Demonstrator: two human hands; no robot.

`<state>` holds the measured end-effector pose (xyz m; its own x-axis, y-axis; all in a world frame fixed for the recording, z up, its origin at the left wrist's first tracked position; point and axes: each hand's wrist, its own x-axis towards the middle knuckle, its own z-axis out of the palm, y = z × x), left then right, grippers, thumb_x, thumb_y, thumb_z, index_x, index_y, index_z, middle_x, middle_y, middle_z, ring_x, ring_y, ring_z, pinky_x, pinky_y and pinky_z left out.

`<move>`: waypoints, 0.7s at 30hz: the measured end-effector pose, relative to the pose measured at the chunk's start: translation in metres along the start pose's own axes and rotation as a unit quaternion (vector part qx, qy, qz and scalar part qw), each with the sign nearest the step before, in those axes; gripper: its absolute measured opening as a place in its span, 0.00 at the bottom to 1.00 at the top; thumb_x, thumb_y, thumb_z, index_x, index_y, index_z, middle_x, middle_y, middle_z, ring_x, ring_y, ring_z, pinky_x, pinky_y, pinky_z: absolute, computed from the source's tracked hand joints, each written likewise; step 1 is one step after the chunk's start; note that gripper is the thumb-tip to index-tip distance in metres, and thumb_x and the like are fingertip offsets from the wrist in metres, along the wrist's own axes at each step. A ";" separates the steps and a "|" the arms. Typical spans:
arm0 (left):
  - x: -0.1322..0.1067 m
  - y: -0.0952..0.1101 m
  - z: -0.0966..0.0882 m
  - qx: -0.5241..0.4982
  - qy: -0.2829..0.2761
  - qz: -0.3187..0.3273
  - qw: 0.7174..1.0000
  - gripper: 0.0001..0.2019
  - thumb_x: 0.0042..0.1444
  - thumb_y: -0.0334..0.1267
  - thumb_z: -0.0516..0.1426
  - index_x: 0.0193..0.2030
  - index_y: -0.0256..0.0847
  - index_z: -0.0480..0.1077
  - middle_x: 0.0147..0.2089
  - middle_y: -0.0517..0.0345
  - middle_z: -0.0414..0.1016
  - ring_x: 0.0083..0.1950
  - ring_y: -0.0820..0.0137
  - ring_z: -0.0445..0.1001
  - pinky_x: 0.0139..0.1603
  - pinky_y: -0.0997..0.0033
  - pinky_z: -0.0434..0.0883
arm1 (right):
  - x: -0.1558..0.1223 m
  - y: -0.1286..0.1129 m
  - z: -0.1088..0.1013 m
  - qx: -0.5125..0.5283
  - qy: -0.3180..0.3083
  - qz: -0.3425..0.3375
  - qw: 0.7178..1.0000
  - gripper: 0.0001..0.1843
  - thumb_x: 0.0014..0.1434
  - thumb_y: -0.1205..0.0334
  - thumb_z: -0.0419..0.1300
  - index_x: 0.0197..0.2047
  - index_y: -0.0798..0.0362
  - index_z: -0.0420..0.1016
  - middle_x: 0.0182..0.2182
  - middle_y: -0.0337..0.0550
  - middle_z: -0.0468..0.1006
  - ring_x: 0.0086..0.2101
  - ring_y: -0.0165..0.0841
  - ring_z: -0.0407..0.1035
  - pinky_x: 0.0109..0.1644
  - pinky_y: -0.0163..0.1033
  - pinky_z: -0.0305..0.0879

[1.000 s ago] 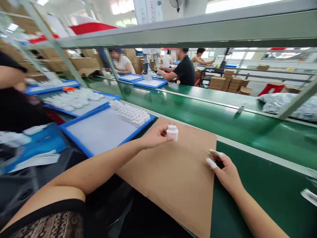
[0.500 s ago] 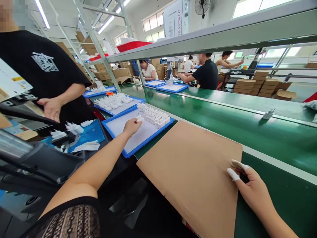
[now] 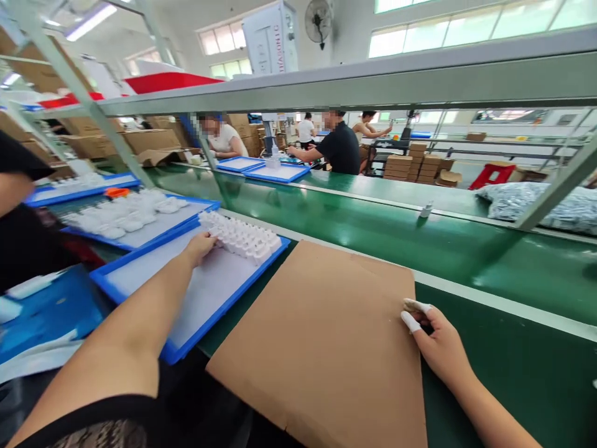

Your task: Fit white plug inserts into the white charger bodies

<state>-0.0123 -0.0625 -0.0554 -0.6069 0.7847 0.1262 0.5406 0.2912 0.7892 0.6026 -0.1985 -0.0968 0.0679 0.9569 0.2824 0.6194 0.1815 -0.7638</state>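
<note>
My left hand (image 3: 201,247) reaches into a blue-rimmed tray (image 3: 224,314), its fingers closed at the near end of the rows of white plug chargers (image 3: 245,238). The white plug charger in its pinch is mostly hidden by the fingers and touches or nearly touches the row. Over the right edge of a flat brown cardboard sheet (image 3: 321,336) rests my right hand (image 3: 441,339), loosely curled. White covers wrap its thumb and forefinger tips, which stand slightly apart with nothing visible between them.
Behind the tray lies another blue tray (image 3: 163,233) with loose white parts and an orange piece. A green belt (image 3: 354,224) runs past, with a lone charger (image 3: 426,210) on its far side. A shelf beam (image 3: 326,93) crosses above. A person's arm (image 3: 13,190) is at left.
My left hand has carried the charger to the near end of the rows. My view has turned right, so everything appears farther left. The right hand stays at the cardboard edge.
</note>
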 end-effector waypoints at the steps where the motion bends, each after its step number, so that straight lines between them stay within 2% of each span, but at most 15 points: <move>1: 0.003 -0.001 0.003 -0.018 -0.022 -0.007 1.000 0.27 0.61 0.64 0.52 0.33 0.38 0.68 0.31 0.50 0.75 0.35 0.64 0.73 0.38 0.65 0.70 | 0.000 -0.001 0.000 -0.002 0.002 -0.001 1.000 0.25 0.60 0.42 0.59 0.51 0.49 0.80 0.41 0.46 0.82 0.40 0.42 0.77 0.51 0.52 0.75; 3: 0.006 -0.002 0.006 -0.052 -0.064 -0.021 0.996 0.31 0.64 0.66 0.43 0.34 0.40 0.67 0.33 0.50 0.76 0.36 0.63 0.74 0.39 0.63 0.71 | -0.002 -0.001 0.001 -0.009 0.002 -0.001 1.000 0.24 0.61 0.42 0.59 0.51 0.49 0.80 0.41 0.46 0.81 0.41 0.42 0.76 0.50 0.52 0.75; 5: 0.006 -0.002 0.008 -0.073 -0.069 -0.039 0.994 0.35 0.63 0.70 0.37 0.34 0.40 0.68 0.34 0.49 0.76 0.40 0.59 0.75 0.43 0.59 0.73 | -0.004 -0.001 0.002 -0.010 0.000 -0.001 1.000 0.23 0.62 0.43 0.60 0.52 0.49 0.80 0.41 0.46 0.81 0.41 0.42 0.76 0.49 0.52 0.75; 8: -0.003 0.008 0.012 -0.070 0.008 -0.085 0.994 0.42 0.54 0.80 0.37 0.39 0.40 0.69 0.38 0.46 0.76 0.56 0.43 0.73 0.55 0.41 0.71 | -0.005 0.000 0.002 0.000 -0.002 -0.015 1.000 0.22 0.63 0.44 0.60 0.53 0.49 0.80 0.41 0.46 0.81 0.41 0.42 0.77 0.49 0.52 0.76; 10: -0.016 0.025 0.017 -0.050 0.103 -0.073 0.991 0.46 0.49 0.83 0.38 0.43 0.40 0.70 0.45 0.42 0.75 0.67 0.29 0.62 0.61 0.27 0.61 | -0.006 0.001 0.002 0.009 -0.002 -0.030 1.000 0.21 0.64 0.46 0.61 0.53 0.49 0.80 0.41 0.47 0.81 0.41 0.41 0.77 0.49 0.52 0.76; 11: -0.025 0.036 0.020 -0.038 0.150 -0.035 0.987 0.47 0.49 0.83 0.38 0.45 0.40 0.70 0.50 0.40 0.74 0.70 0.26 0.56 0.62 0.22 0.56 | -0.006 0.002 0.002 0.013 -0.001 -0.037 0.999 0.20 0.64 0.47 0.61 0.53 0.49 0.80 0.41 0.46 0.81 0.41 0.41 0.77 0.49 0.51 0.76; 13: -0.045 0.065 0.029 -0.018 0.226 0.097 0.969 0.42 0.56 0.78 0.40 0.50 0.41 0.70 0.60 0.37 0.70 0.72 0.26 0.51 0.66 0.19 0.50 | -0.007 0.004 0.002 0.021 0.000 -0.048 0.999 0.19 0.64 0.49 0.61 0.53 0.49 0.79 0.41 0.46 0.81 0.41 0.41 0.77 0.49 0.51 0.77; 15: -0.068 0.097 0.041 -0.003 0.239 0.230 0.943 0.35 0.64 0.69 0.42 0.55 0.40 0.70 0.66 0.36 0.64 0.73 0.34 0.54 0.71 0.24 0.49 | -0.008 0.005 0.002 0.028 -0.003 -0.056 0.998 0.19 0.64 0.50 0.60 0.54 0.49 0.79 0.41 0.45 0.80 0.40 0.40 0.77 0.49 0.51 0.77; 18: -0.104 0.143 0.068 0.009 0.162 0.360 0.919 0.29 0.68 0.59 0.45 0.58 0.38 0.71 0.66 0.38 0.64 0.72 0.49 0.59 0.76 0.40 0.52 | -0.011 0.004 0.003 0.035 -0.012 -0.059 0.998 0.19 0.64 0.52 0.60 0.54 0.50 0.78 0.41 0.45 0.79 0.41 0.39 0.76 0.49 0.51 0.76; 21: -0.145 0.179 0.108 -0.005 0.036 0.456 0.889 0.25 0.68 0.57 0.48 0.59 0.40 0.72 0.64 0.41 0.65 0.71 0.53 0.61 0.77 0.45 0.53 | -0.011 0.004 0.001 0.039 -0.017 -0.063 0.997 0.19 0.65 0.52 0.59 0.55 0.51 0.77 0.42 0.46 0.78 0.41 0.38 0.75 0.48 0.49 0.76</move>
<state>0.2351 -0.0650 0.0028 0.0449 0.6554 0.7540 0.8216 -0.4536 0.3453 0.6038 -0.2078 -0.1036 -0.0339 0.9325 0.3596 0.5581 0.3162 -0.7672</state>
